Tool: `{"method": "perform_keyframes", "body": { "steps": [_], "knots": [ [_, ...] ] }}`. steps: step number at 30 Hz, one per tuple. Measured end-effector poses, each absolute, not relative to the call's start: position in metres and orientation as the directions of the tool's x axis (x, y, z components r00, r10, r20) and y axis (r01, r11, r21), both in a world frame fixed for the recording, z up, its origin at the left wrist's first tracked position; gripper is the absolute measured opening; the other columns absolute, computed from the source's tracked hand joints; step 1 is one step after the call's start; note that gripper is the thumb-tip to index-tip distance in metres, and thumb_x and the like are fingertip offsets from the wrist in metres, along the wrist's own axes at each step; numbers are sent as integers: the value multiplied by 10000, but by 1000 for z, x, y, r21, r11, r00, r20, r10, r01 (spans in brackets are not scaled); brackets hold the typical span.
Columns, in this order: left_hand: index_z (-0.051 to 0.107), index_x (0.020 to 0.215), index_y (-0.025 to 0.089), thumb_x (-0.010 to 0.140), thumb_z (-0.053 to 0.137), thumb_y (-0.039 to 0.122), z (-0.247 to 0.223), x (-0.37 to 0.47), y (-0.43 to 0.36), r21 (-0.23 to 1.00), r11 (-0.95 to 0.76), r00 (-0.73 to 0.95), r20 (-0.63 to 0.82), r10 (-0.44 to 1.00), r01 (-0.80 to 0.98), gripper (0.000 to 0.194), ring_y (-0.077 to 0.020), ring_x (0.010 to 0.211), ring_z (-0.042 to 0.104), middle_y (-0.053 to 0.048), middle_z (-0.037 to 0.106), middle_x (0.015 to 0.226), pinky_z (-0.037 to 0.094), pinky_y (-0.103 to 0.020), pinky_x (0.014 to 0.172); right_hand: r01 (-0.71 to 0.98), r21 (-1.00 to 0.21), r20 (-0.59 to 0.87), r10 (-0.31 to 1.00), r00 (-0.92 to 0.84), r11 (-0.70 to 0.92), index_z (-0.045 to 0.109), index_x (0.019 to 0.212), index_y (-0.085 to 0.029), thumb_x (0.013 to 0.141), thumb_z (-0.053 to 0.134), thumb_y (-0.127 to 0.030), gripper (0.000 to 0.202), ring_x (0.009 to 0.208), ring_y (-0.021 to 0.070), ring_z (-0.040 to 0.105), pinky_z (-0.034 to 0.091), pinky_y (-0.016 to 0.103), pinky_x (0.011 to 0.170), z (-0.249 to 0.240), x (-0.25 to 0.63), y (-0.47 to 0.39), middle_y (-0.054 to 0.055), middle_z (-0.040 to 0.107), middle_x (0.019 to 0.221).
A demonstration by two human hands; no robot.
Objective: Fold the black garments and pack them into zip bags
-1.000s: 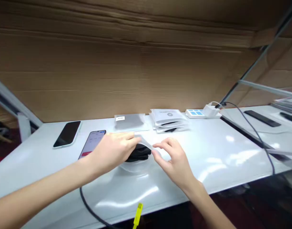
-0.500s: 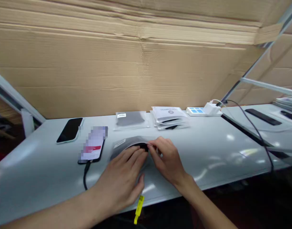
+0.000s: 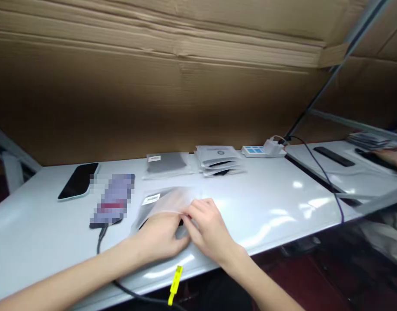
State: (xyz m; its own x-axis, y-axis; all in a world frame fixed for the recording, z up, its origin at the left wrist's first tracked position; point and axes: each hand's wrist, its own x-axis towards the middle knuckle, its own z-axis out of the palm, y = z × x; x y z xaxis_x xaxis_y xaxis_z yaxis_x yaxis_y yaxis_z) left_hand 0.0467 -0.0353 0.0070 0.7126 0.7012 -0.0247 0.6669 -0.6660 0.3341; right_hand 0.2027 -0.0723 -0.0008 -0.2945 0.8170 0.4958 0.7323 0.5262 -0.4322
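Observation:
A frosted plastic bag (image 3: 159,205) with a white label and something dark in it lies on the white table in front of me. My left hand (image 3: 162,233) reaches into the bag's mouth. Its stretched fingers show blurred through the film, while its thumb stays outside. At the right side of the opening, my right hand (image 3: 203,224) pinches the bag's edge between thumb and fingers. Behind it lie another labelled bag (image 3: 167,163) with a dark flat item and a stack of several similar bags (image 3: 217,157).
Left of the bag are a dark-screened phone (image 3: 78,181) and a blurred-out phone (image 3: 112,201) with a black cable (image 3: 101,239). A power strip (image 3: 253,151) with a white charger stands at the back right. Another person's hand (image 3: 392,159) shows at the far right.
My left hand has slid from the bag's mouth deeper inside, under the film. My right hand keeps its pinch on the edge. The view has shifted, and another person's hand has appeared at far right.

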Motion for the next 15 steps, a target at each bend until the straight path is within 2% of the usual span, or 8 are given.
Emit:
{"method": "perform_keyframes", "body": {
  "steps": [2,4,6,7,9,12,13,15],
  "knots": [
    [640,822,178,839,519,303,4,47,-36,345,-676,722,-4,692,651,174,-245,739,676,-71,723,822,506,-330,655,732,-444,486,825,-288,517,632,843,-198,895,521,-101,156,787,194,560,385,332,743,-2,206,-73,35,650,809],
    [637,935,184,822,556,293,4,45,-37,384,-723,769,50,637,574,176,-240,853,678,-68,724,956,534,-331,742,732,-464,483,835,-263,499,630,855,-198,897,529,-110,140,821,204,554,391,334,749,-2,209,-73,42,649,841],
    [605,1096,183,812,589,269,6,39,-40,380,-801,823,152,547,462,297,-237,1012,656,-76,695,1124,537,-336,869,725,-492,479,845,-237,482,625,888,-194,903,524,-112,131,856,208,554,402,340,773,-3,212,-72,50,651,887],
    [572,1178,178,826,582,237,7,34,-43,332,-850,844,214,491,410,358,-231,1095,629,-79,666,1208,518,-337,943,719,-505,477,849,-228,477,619,891,-192,907,518,-112,130,860,208,557,408,341,781,-2,213,-71,51,651,894],
    [524,1273,154,847,560,158,7,23,-51,137,-932,861,356,362,335,428,-219,1205,570,-80,632,1285,452,-334,1057,707,-525,479,851,-213,473,605,889,-189,915,506,-118,124,850,205,566,417,340,783,-1,216,-69,50,651,885],
    [497,1318,176,833,613,112,3,7,-58,-145,-919,801,552,234,368,503,-227,1288,503,-56,646,1272,359,-370,1145,690,-554,488,854,-183,465,585,882,-195,935,480,-139,131,819,195,575,427,328,761,1,221,-67,45,645,862],
    [473,1343,190,820,652,145,1,4,-57,-176,-892,769,591,241,415,555,-246,1311,480,-61,635,1288,339,-405,1158,678,-568,495,852,-171,466,581,877,-199,941,472,-151,135,812,192,577,430,322,753,2,221,-66,43,641,853],
    [389,1413,192,795,709,289,-1,0,-51,-139,-841,724,593,353,524,703,-296,1329,460,-101,573,1365,355,-463,1142,643,-598,505,848,-160,478,577,866,-206,948,466,-169,142,801,184,577,435,312,742,5,222,-64,36,632,838]
  ]
}}
